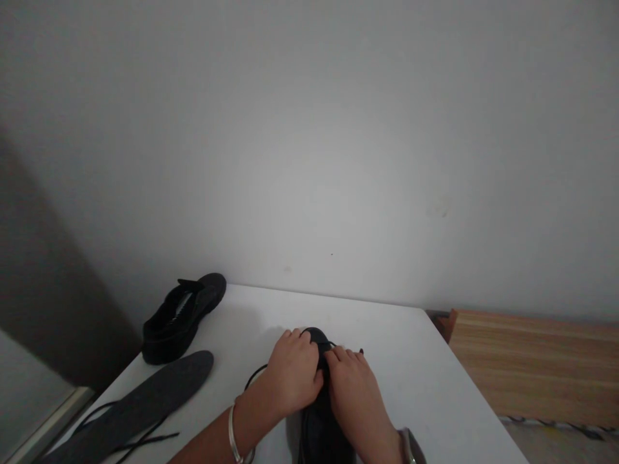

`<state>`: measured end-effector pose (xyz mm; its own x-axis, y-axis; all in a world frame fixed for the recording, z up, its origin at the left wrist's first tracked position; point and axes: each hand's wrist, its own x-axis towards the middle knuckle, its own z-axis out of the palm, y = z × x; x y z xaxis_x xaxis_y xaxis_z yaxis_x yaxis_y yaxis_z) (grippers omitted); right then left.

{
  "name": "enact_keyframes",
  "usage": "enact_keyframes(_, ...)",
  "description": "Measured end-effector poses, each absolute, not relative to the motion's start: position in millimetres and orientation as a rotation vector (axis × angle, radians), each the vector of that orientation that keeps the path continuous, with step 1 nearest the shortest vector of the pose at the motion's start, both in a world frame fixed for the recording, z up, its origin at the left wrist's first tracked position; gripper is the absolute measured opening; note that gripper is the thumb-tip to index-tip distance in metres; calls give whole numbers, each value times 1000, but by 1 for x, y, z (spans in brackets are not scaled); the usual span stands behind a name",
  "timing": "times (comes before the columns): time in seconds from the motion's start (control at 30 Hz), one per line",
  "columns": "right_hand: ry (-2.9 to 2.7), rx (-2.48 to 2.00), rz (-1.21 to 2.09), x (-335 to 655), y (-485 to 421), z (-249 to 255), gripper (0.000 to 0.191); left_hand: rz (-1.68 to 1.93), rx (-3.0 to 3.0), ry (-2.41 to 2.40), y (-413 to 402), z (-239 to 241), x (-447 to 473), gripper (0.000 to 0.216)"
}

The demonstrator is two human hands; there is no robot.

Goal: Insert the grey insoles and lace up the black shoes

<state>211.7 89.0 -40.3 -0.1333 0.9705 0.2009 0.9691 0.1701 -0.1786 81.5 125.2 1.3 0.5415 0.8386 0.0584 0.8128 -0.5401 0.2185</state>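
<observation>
Bangle (233,433), silver-toned, left wrist, near centre. Black shoe (326,441), near centre on white surface (425,393), between left hand (294,368) and right hand (356,388). Fingers of both curled narrow on shoe upper; cannot tell whether thin black lace (256,372) is pinched. Grey insole (159,394), near left, flat; loose dark laces (162,438) beside it. Second black shoe (206,301), far left; pale marks inside, too small to read. Wood-grain board (536,361), right, beyond surface edge. Pale wall (329,161), far.
</observation>
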Motion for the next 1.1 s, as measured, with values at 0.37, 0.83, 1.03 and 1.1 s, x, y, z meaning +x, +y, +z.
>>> enact_keyframes(0.37,-2165,-1926,-97,213,96,-52,41,-25,2691,1416,133,6,89,26)
enact_keyframes(0.83,-2127,-1918,-35,219,92,-50,34,211,2423,1496,154,-7,32,19)
enact_keyframes(1.03,-2143,-1917,16,219,93,-47,30,44,2266,1599,143,-53,6,8)
enact_keyframes(1.1,-2145,-1920,25,219,93,-47,29,49,2234,1650,142,-67,2,17)
